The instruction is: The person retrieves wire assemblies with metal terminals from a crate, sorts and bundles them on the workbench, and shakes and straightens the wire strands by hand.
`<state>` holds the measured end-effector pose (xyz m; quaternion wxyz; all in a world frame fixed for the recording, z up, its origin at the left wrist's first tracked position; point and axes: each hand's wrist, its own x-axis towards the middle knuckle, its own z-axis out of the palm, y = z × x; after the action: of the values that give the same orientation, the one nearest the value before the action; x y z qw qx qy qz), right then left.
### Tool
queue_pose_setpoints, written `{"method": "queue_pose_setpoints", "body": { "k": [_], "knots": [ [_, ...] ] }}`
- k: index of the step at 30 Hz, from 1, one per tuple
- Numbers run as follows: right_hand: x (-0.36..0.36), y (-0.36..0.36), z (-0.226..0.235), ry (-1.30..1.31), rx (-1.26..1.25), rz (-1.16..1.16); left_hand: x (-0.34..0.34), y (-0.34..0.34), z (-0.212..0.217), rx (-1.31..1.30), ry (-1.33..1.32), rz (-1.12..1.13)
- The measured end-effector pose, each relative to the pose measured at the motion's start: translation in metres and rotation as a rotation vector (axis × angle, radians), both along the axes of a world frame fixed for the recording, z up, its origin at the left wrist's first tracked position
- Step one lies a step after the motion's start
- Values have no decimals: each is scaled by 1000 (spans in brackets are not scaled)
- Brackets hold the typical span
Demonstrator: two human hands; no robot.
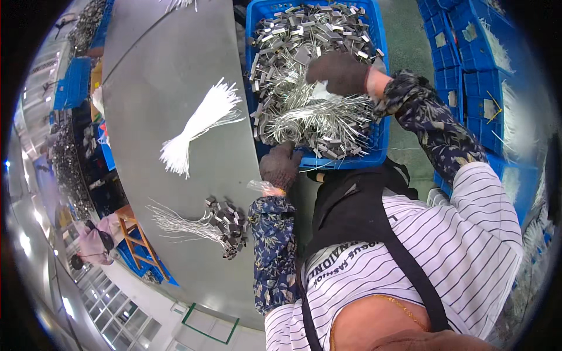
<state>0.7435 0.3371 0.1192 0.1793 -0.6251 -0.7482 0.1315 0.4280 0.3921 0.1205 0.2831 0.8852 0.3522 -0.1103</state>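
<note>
My right hand [338, 73], in a dark brown glove, is over a blue crate [381, 82], its fingers curled down toward a tangle of silvery wires [322, 120]. What it grips is hidden beneath it. Small grey rectangular blocks [328, 29] fill the crate around the wires. At the crate's near left corner, my left hand [281, 167] wears the same kind of glove. Its fingers are bent at the rim, close to the wires, and whatever they pinch does not show. A thin pale strand runs beside it along the rim.
On the grey metal table [175, 64] to the left lie a bundle of white strands [202, 126] and, nearer, a cluster of grey blocks with wires [225, 228]. Stacked blue crates [483, 111] stand at the right. A person [96, 243] is far left beside a wooden stool [140, 243].
</note>
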Motion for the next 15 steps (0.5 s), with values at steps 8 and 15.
{"method": "queue_pose_setpoints", "body": {
  "k": [8, 15],
  "knots": [
    [-37, 9, -14, -608, -356, 113, 41, 3, 15, -90, 81, -53],
    [-16, -19, -13, -110, 25, -242, 33, 14, 0, -58, 0, -82]
  ]
}}
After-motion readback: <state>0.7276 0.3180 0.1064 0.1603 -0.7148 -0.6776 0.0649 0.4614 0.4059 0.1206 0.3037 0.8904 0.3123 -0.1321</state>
